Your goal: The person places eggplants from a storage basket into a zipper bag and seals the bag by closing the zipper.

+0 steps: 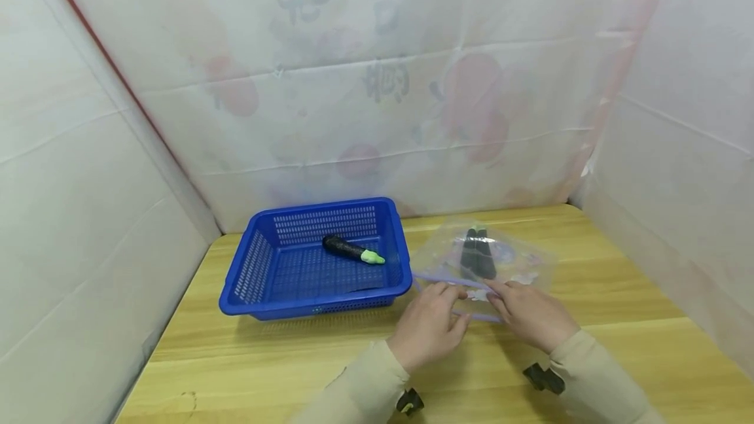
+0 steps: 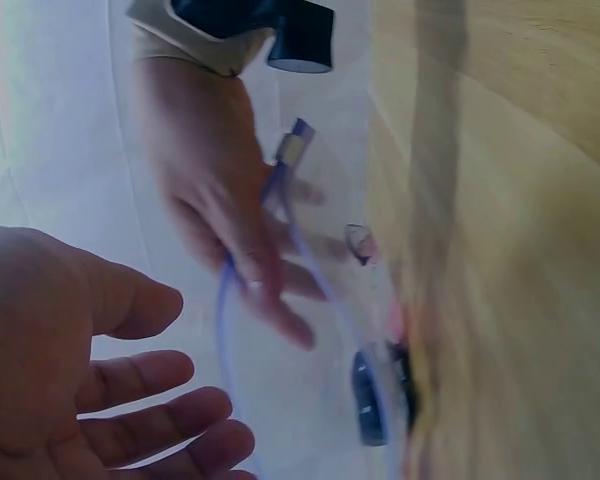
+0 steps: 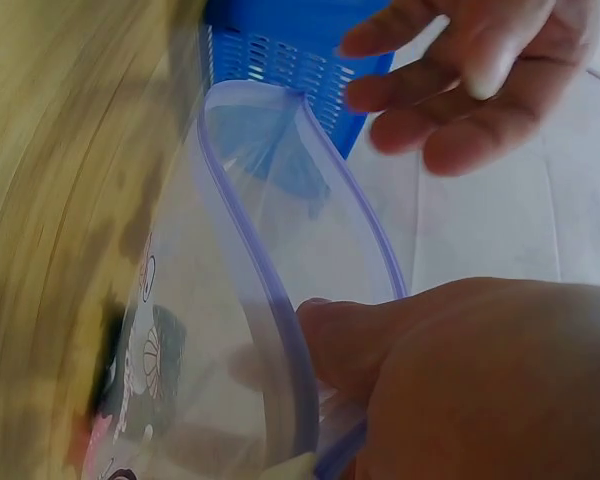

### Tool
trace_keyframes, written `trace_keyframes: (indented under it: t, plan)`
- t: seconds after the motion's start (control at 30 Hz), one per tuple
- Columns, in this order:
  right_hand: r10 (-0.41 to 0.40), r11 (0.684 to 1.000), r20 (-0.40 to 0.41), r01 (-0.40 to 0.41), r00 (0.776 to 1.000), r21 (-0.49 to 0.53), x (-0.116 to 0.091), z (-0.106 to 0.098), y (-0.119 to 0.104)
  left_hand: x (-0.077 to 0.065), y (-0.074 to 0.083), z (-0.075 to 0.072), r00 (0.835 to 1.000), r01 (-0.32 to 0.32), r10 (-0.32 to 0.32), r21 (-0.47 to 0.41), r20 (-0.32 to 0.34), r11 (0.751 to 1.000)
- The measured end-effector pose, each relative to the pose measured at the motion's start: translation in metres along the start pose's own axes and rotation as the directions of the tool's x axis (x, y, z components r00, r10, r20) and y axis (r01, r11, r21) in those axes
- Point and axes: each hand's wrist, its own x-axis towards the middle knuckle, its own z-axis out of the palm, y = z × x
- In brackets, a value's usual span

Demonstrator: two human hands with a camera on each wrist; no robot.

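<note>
A clear zip bag [image 1: 432, 250] with a purple zip edge lies on the table, its mouth parted toward me. Two dark eggplants [image 1: 477, 257] lie side by side inside it. My right hand [image 1: 535, 314] holds the bag's edge at the right end of the mouth; its thumb reaches inside the lip in the right wrist view. At the left end of the mouth is my left hand [image 1: 430, 324], with loosely bent fingers apart from the zip edge [image 3: 235, 215]. Another eggplant [image 1: 346, 248], with a pale green stem end, rests in the blue basket [image 1: 283, 307].
The basket stands left of the bag on the wooden table [image 1: 247, 371]. A dark sliver [image 1: 365, 290] shows by its near wall, too little seen to name. Printed white sheets [image 1: 353, 116] hang behind and at both sides.
</note>
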Motion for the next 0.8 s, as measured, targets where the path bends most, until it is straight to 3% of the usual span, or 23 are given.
trace_keyframes:
  t: [0.27, 0.8]
  plan:
    - [0.017, 1.0, 0.026, -0.017, 1.0, -0.001, 0.001, -0.002, 0.002, -0.001, -0.001, -0.033, 0.998, -0.055, 0.055, 0.03, 0.025, 0.998]
    - [0.011, 1.0, 0.005, -0.011, 1.0, -0.015, -0.001, -0.002, 0.004, 0.004, -0.028, -0.08, 0.994, -0.069, 0.054, 0.16, 0.098, 0.985]
